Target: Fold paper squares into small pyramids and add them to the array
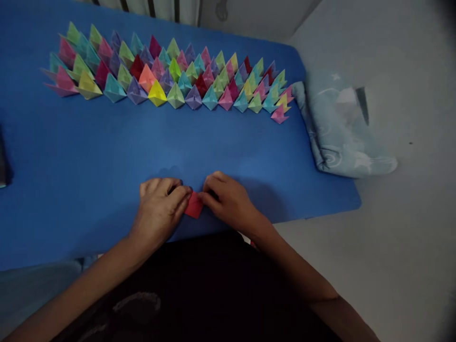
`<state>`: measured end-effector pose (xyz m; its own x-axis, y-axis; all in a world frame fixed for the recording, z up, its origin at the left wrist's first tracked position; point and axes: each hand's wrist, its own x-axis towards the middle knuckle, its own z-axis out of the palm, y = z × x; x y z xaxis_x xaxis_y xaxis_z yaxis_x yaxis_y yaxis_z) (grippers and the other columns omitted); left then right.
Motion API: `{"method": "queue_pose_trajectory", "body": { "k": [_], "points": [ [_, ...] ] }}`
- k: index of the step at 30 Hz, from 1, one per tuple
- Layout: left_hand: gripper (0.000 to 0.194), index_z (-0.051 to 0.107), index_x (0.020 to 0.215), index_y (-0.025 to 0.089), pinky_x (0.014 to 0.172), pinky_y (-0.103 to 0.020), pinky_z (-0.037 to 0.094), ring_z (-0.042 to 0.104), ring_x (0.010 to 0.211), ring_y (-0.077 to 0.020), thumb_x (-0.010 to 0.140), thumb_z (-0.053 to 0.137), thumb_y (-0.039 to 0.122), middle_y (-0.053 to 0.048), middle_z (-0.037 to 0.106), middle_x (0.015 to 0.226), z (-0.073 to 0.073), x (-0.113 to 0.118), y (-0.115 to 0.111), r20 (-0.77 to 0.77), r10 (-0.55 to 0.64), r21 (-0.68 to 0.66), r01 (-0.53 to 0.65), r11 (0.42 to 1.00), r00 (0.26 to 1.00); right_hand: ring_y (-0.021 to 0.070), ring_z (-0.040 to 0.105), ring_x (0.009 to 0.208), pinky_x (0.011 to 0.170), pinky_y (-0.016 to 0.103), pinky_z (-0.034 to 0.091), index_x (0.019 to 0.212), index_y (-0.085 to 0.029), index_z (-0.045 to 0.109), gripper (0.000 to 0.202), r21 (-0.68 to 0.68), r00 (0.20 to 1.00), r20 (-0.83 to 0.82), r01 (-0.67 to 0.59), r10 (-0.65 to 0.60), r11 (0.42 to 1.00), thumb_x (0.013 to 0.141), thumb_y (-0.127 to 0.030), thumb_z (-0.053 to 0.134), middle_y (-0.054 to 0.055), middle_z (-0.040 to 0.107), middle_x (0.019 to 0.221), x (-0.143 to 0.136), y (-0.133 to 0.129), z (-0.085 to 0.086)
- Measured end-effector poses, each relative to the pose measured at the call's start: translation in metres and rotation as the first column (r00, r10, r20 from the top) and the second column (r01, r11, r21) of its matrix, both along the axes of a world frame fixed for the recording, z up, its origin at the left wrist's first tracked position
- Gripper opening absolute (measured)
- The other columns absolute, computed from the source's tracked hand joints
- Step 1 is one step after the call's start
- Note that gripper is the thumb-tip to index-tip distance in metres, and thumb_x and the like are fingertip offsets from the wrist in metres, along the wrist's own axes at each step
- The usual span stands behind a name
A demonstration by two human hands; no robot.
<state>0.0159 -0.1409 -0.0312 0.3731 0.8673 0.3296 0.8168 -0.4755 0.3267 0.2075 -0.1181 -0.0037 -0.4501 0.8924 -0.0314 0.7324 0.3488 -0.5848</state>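
Blue bench (228, 142); far side, rows of folded paper shapes (174, 70). Near edge: left hand (158, 204), right hand (228, 197), both narrow, pinching opposite sides of small red paper (194, 208). Directly between, touching both, neither nearer; corner nearward, no clear long axis.

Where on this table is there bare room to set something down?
The table is bare between the folded paper shapes and the left hand and right hand; left of the left hand; and from the right hand to the folded cloth. It is crowded on the far side, where the shapes stand packed, and at the red paper between the hands.
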Motion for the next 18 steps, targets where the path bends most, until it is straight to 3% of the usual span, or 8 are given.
{"method": "queue_pose_trajectory", "body": {
  "k": [5,13,18],
  "points": [
    [0.022,0.070,0.098,0.024,0.074,-0.042,0.040,0.058,0.085,-0.0236,0.096,0.049,0.030,-0.006,0.067,0.093,0.000,0.000,0.000,0.004,0.011,-0.016,-0.011,1.000,1.000,0.0135,0.056,0.081,0.076,0.027,0.044,0.078,-0.020,0.057,0.010,-0.037,0.960,-0.260,0.094,-0.100,0.995,0.087,-0.015,0.058,0.001,0.060,0.084,0.012,-0.003,-0.004],
    [0.021,0.070,0.094,0.024,0.074,-0.040,0.038,0.057,0.084,-0.0236,0.095,0.050,0.030,-0.007,0.067,0.094,0.001,0.000,-0.001,-0.003,0.017,-0.011,-0.017,1.000,1.000,0.0161,0.053,0.084,0.076,0.030,0.041,0.083,-0.020,0.057,0.006,0.033,0.996,-0.056,0.071,-0.069,0.997,0.088,-0.019,0.059,0.003,0.058,0.089,0.004,-0.004,-0.010],
    [0.022,0.069,0.096,0.024,0.075,-0.041,0.039,0.056,0.086,-0.0237,0.096,0.049,0.031,-0.007,0.066,0.094,0.001,0.000,-0.002,-0.019,0.005,-0.014,-0.006,1.000,1.000,0.0164,0.053,0.083,0.075,0.030,0.041,0.083,-0.019,0.056,0.006,0.030,0.997,-0.041,0.072,-0.071,0.997,0.089,-0.018,0.055,0.003,0.058,0.087,0.000,-0.006,-0.002]
  ]
}}
